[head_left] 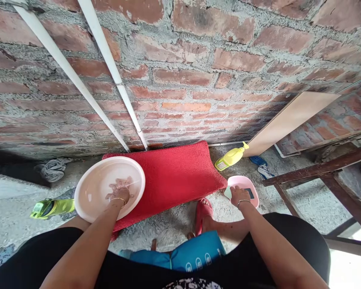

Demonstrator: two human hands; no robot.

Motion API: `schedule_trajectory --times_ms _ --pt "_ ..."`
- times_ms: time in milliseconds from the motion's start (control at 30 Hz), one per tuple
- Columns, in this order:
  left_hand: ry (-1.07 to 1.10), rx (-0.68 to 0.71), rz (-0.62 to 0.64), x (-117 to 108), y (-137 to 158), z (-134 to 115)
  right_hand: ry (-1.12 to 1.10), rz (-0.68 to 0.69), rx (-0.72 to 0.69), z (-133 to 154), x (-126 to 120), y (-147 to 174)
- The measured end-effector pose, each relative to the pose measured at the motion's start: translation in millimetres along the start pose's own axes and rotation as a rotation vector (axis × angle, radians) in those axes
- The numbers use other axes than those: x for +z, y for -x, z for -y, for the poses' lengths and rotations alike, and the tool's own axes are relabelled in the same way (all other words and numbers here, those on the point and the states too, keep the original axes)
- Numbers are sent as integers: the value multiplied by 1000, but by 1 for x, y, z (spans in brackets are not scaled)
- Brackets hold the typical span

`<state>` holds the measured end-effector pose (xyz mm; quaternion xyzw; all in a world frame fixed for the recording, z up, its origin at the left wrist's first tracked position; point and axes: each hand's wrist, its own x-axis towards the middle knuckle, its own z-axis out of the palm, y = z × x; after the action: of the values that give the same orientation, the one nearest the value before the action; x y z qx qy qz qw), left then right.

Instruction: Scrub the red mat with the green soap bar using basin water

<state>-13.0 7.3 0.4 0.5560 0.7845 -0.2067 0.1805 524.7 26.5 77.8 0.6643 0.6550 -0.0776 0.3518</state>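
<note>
My left hand (120, 194) is under the water in a large pale pink basin (90, 172), its fingers spread and nothing in them. A bracelet is on that wrist. The basin stands on the left end of a red cloth-covered block (174, 172). Over a small pink basin (253, 182) on the floor, my right hand (239, 196) has its fingers closed on a pale green flat piece (228, 192), which sticks out past the basin's left rim. Its exact kind is unclear. A dark rectangular thing (248, 193) lies in the small basin beside the hand.
A yellow pump bottle (231, 157) stands tilted-looking right of the red block. A green bottle (52, 208) is left of the large basin. A brick wall (180, 80) with white pipes (111, 66) rises behind; a board (289, 120) and a wooden frame (321, 164) are at right.
</note>
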Motion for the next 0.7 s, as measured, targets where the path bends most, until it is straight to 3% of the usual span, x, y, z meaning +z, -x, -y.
schedule_trajectory --times_ms 100,300,400,533,700 --pt "-60 -52 -1 -2 2 -2 1 -19 -27 -4 0 4" --pt "-68 -43 16 -7 9 -4 42 -129 -446 42 8 15" --pt "-65 -45 12 -9 11 -3 69 -180 -525 57 14 14" --pt "-38 -38 31 -11 13 -3 105 -171 -388 47 18 7" --pt "-31 -59 43 -9 9 -4 71 -10 13 12 12 2"
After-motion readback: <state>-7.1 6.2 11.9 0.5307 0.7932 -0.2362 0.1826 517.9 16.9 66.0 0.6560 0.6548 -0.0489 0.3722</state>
